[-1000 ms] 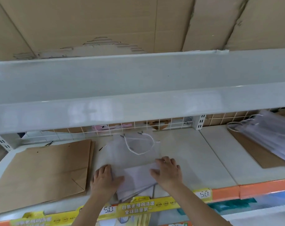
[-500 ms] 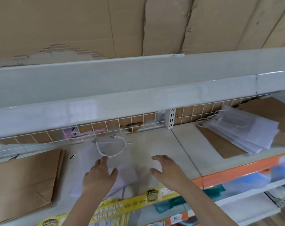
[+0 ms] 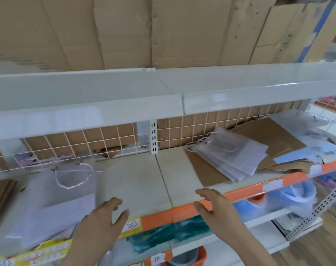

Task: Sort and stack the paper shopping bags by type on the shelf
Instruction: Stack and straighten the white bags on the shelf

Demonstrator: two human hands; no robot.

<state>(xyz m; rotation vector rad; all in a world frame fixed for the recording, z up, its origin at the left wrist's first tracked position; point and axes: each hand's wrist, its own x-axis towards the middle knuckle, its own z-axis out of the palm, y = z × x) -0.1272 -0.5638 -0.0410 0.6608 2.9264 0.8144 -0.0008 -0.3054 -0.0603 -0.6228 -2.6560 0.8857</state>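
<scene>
A white paper bag (image 3: 54,204) with a white cord handle lies flat on the shelf (image 3: 136,181) at the left. My left hand (image 3: 103,217) hovers just right of it, fingers relaxed, holding nothing. My right hand (image 3: 215,204) is over the shelf's orange front edge, fingers straight, empty. At the right a pile of white bags (image 3: 234,156) lies on brown paper bags (image 3: 267,143). Another brown bag (image 3: 0,191) shows at the far left edge.
A white upper shelf (image 3: 163,104) overhangs the working shelf. A wire grid (image 3: 86,143) and cardboard back it. Light blue bags (image 3: 305,152) lie at the far right. Teal packets (image 3: 159,235) and blue plastic items (image 3: 290,196) sit on the lower shelf.
Both hands have lifted off the white bag and moved right. The view has swung right, bringing the mixed pile of white and brown bags further in.
</scene>
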